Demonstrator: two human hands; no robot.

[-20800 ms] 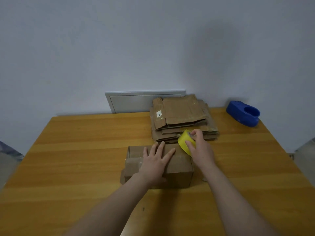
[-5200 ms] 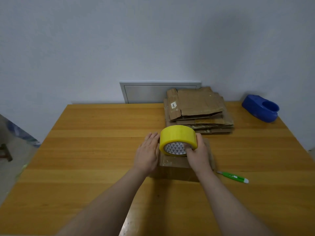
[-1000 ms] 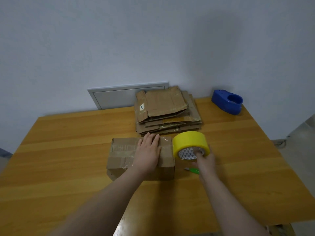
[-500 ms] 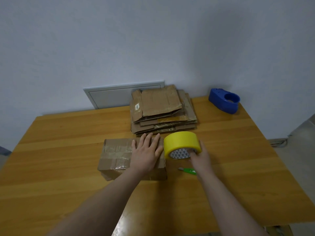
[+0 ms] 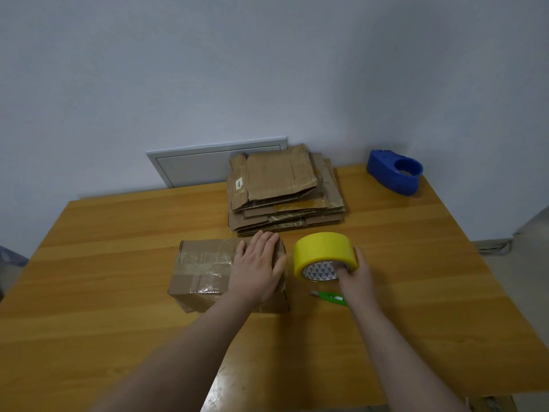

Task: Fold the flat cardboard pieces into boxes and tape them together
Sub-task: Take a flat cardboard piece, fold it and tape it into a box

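Left fingers (image 5: 266, 246): straight, close together, laid flat on top of a closed brown cardboard box (image 5: 202, 263) banded with clear tape; the left hand (image 5: 258, 270) covers the box's right end; the box lies near the middle of a rectangular orange-brown wooden table (image 5: 118, 307).
Right fingers (image 5: 341, 269): curled into the patterned core of a wide yellow roll of adhesive tape (image 5: 323, 248); the right hand (image 5: 356, 276) grips the roll from its right side; the roll stands on edge just beside the box's right end; whether the two touch cannot be told.
Slim green utility knife (image 5: 329, 298): flat on the table, partly under the right wrist.
Stack of flat brown cardboard pieces (image 5: 282, 185): behind the box, at the table's far edge.
Blue plastic tape dispenser (image 5: 393, 173): far right corner of the table.
Pale rectangular wall panel (image 5: 193, 165): on the wall behind the stack, to its left.
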